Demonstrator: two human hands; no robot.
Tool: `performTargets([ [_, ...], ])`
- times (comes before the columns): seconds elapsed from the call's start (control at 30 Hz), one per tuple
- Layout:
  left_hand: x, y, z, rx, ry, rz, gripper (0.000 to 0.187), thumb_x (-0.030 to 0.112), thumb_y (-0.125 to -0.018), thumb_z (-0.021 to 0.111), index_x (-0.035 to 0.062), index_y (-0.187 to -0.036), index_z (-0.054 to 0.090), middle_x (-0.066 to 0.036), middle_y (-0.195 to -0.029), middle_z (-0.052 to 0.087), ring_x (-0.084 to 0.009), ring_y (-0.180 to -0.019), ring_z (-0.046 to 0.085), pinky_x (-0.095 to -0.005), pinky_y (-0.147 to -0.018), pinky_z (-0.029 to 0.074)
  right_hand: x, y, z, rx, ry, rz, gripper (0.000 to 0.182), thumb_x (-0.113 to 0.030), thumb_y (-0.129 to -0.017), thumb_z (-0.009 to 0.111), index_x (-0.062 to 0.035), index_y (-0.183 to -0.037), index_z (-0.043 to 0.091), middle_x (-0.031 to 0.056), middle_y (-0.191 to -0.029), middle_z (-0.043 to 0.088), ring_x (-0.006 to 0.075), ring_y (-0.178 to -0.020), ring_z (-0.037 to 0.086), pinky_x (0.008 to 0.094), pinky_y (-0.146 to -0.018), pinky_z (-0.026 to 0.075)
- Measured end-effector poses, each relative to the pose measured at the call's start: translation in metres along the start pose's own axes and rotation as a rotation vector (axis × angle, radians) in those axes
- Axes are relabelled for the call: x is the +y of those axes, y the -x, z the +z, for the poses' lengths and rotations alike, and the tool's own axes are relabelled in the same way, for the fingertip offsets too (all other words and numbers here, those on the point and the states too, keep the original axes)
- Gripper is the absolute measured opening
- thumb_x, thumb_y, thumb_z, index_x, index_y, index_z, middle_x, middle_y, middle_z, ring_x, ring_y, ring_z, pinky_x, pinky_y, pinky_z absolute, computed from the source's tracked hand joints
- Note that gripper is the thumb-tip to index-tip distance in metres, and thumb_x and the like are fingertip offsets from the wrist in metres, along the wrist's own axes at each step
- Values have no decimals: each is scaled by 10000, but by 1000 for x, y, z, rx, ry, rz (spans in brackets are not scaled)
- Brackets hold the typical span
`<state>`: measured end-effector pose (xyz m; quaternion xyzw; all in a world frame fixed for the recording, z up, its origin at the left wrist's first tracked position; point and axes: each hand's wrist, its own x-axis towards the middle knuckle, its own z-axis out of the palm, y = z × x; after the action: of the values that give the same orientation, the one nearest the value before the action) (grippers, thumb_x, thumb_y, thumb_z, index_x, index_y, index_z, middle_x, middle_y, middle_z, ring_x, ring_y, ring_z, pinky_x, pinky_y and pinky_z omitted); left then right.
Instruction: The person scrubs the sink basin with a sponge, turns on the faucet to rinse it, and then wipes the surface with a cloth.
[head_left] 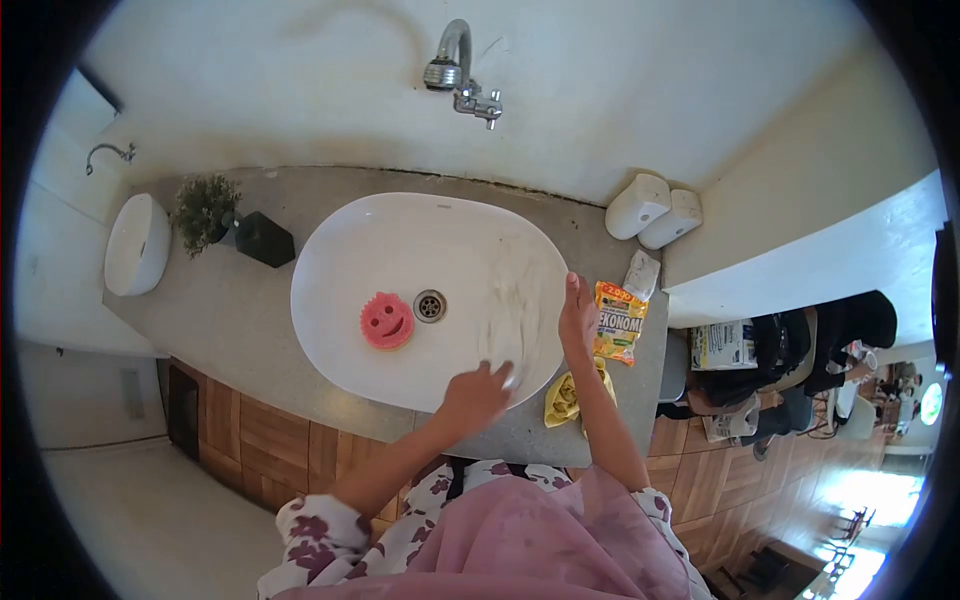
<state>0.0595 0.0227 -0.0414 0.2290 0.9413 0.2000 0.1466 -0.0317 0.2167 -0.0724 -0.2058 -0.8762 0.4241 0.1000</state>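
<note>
A white oval sink (345, 240) sits on the grey counter, with greyish smears across the right part of its basin. My left hand (475, 398) is low in the front right of the basin, fingers bent and slightly blurred. Something small and whitish shows at its fingertips, too little to name. My right hand (577, 318) rests at the sink's right rim, apparently holding nothing, its fingers stretched toward the back. A pink smiley-face sponge (387, 321) lies in the basin, left of the drain (430, 306).
A chrome faucet (455, 70) projects from the wall. Right of the sink are a yellow-orange packet (619, 322), a yellow cloth (566, 402), a crumpled white wrapper (642, 275) and two white containers (640, 205). A dark bottle (264, 239) and plant (205, 210) stand left. People sit far right.
</note>
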Motion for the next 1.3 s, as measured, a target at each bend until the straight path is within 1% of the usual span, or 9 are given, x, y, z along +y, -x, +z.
performTargets([
  [0.1, 1, 15, -15, -145, 40, -17, 478, 337, -879, 568, 96, -1290, 531, -190, -964, 618, -327, -735, 684, -433, -622, 559, -6, 1, -5, -43, 53, 21, 551, -490, -1015, 343, -7, -1049, 607, 257, -945, 629, 451, -875, 589, 484, -751, 444],
  [0.17, -7, -18, 6, -85, -13, -10, 474, 341, -880, 577, 138, -1305, 530, -187, -947, 622, -334, -728, 678, -438, -615, 553, -9, -1, -4, -60, 58, 62, 564, -499, -1013, 337, -4, -1013, 609, 265, -923, 624, 455, -860, 586, 496, -738, 436],
  [0.33, -24, -88, 17, 17, -102, -24, 469, 317, -880, 563, 78, -1283, 535, -189, -970, 626, -334, -690, 675, -436, -599, 552, -5, 3, -2, 13, 81, 11, 579, -507, -1012, 331, 2, -987, 605, 275, -886, 620, 467, -834, 583, 510, -723, 431],
  [0.6, -12, 12, -14, -104, -54, 81, 456, 261, -851, 589, 38, -1245, 530, -193, -920, 611, -328, -691, 675, -438, -567, 542, -2, -1, -1, -23, 112, 77, 606, -526, -1007, 329, 6, -957, 614, 272, -868, 625, 474, -834, 581, 514, -724, 432],
  [0.73, -34, -52, 16, 27, -43, 60, 446, 252, -844, 599, 32, -1227, 536, -187, -900, 604, -324, -688, 673, -438, -558, 539, -3, -2, 1, 27, 108, 18, 601, -517, -1009, 329, 8, -948, 615, 273, -850, 622, 475, -824, 579, 515, -718, 431],
  [0.8, -30, -69, 14, 85, -135, 46, 296, 211, -850, 574, 5, -1062, 577, -159, -879, 603, -306, -691, 659, -412, -552, 537, -3, -1, -1, 20, 123, 23, 598, -513, -1009, 329, 9, -948, 615, 276, -850, 622, 476, -825, 578, 515, -717, 431],
  [1.03, -28, 4, 9, 56, -90, 127, 387, 212, -825, 610, 20, -1157, 563, -172, -874, 602, -326, -676, 664, -447, -552, 537, -6, -1, -2, 42, 199, 26, 555, -481, -1011, 351, -4, -946, 627, 266, -843, 631, 465, -820, 590, 523, -708, 438],
  [1.1, -31, 8, -6, 28, -63, 87, 320, 173, -793, 613, 1, -1061, 594, -166, -856, 601, -316, -698, 651, -427, -600, 538, -6, 0, -1, 41, 218, 23, 545, -475, -1011, 359, -6, -944, 630, 262, -839, 634, 463, -821, 594, 527, -708, 439],
  [1.3, -45, -60, 10, 71, -227, 150, 310, 139, -755, 618, -27, -1016, 600, -174, -830, 605, -313, -712, 649, -438, -595, 540, 1, 2, 5, 107, 231, -36, 535, -477, -1006, 375, -15, -908, 627, 252, -835, 641, 454, -837, 603, 530, -714, 453],
])
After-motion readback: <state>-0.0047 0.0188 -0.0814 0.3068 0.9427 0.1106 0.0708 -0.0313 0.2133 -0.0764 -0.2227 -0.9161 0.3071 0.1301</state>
